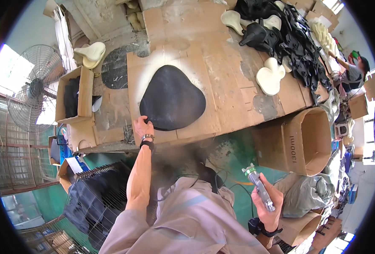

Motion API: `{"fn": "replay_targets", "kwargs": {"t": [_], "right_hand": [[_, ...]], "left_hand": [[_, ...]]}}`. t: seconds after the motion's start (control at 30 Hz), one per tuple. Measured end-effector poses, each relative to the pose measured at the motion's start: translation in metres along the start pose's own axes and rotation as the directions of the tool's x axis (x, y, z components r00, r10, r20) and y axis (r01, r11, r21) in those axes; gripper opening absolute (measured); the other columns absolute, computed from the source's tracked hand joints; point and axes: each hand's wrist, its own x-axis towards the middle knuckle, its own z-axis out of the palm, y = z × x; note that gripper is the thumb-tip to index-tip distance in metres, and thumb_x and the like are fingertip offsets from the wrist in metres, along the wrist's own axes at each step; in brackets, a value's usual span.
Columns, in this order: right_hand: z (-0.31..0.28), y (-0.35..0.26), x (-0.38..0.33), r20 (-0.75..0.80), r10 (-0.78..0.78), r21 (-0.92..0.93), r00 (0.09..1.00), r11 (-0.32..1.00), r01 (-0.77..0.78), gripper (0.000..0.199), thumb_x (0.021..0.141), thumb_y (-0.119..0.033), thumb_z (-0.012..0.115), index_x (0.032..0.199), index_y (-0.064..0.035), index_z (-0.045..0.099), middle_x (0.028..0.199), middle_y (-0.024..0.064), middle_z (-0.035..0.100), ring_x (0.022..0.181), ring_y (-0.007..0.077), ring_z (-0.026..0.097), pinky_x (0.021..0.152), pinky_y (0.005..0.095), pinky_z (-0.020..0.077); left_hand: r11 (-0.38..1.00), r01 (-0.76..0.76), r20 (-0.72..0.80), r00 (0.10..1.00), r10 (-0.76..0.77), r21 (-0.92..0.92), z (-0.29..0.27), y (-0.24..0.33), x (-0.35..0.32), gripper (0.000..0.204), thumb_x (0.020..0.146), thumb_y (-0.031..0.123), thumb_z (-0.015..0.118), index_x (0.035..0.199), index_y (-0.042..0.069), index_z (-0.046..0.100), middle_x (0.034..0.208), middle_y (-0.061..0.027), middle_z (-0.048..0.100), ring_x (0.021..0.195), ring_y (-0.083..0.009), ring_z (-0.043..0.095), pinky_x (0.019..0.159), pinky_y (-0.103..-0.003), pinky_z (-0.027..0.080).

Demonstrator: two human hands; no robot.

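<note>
Currently the left hand (142, 126) rests fingers-down on the near-left edge of the black, rounded-triangular saddle-shaped cover (172, 103), which lies flat on the cardboard-covered workbench (234, 91) inside a pale halo of overspray. Grip: fingers curled over the rim, pinching lightly. The right hand (268, 206) is closed around a silver spray gun with a green collar (258, 187), held low, well away from the bench, nozzle up. Judgement: lift the cover by its edge only, keeping fingertips off the coated face, gun pointed aside. A haze below the bench blurs detail there. Gun trigger and hose hidden; the cover's underside is not visible.
</note>
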Motion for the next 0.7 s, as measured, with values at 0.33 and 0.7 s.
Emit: {"fn": "replay_targets", "kwargs": {"t": [0.33, 0.7], "right_hand": [[0.03, 0.01, 0.035, 0.146, -0.08, 0.029, 0.986, 0.997, 0.077, 0.048, 0.085, -0.006, 0.076, 0.129, 0.0051, 0.064, 0.093, 0.0175, 0.072, 0.076, 0.025, 0.069, 0.07, 0.0318, 0.0531], [0.137, 0.107, 0.077, 0.552, -0.036, -0.131, 0.833, 0.983, 0.129, 0.054, 0.078, -0.001, 0.07, 0.131, 0.0072, 0.062, 0.085, 0.0176, 0.067, 0.073, 0.0173, 0.062, 0.068, 0.0314, 0.0508]], "left_hand": [[-0.208, 0.589, 0.587, 0.806, 0.082, -0.781, -0.035, 0.121, 0.049, 0.017, 0.073, 0.009, 0.06, 0.09, 0.006, 0.061, 0.088, -0.0078, 0.068, 0.088, -0.0252, 0.066, 0.093, -0.045, 0.052], [-0.594, 0.25, 0.113, 0.959, 0.258, -0.764, -0.281, 0.135, -0.034, 0.036, 0.077, 0.013, 0.051, 0.105, -0.004, 0.065, 0.106, -0.0168, 0.072, 0.098, -0.0337, 0.069, 0.095, -0.048, 0.052]]}}
